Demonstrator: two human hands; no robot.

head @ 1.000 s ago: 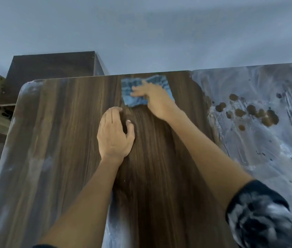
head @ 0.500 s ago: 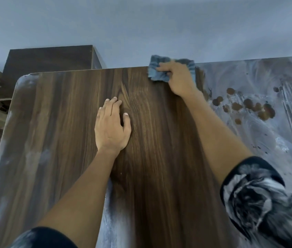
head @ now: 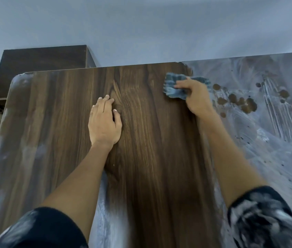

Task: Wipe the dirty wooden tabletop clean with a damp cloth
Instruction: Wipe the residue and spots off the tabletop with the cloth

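Right hand (head: 196, 97): you clutch blue cloth (head: 174, 86) at residue boundary, judged working rightward | Left hand (head: 104, 122): flat, fingers straight, apparently bracing wooden tabletop (head: 159, 158) | Brown spots (head: 238, 102): unwiped

My right hand (head: 196, 96) covers the middle of the crumpled blue cloth (head: 173, 86); fingertips buried in it. Dirty wooden tabletop (head: 150, 158) cut off by right and bottom edges. Both patterned dark sleeves (head: 265, 217) motion-blurred, cropped at bottom. Dark brown wooden cabinet (head: 43, 58), upper left, base hidden behind tabletop.

Dim cool even light, soft shadows, wide-angle bending, sleeves (head: 267, 217) seemingly motion-blurred
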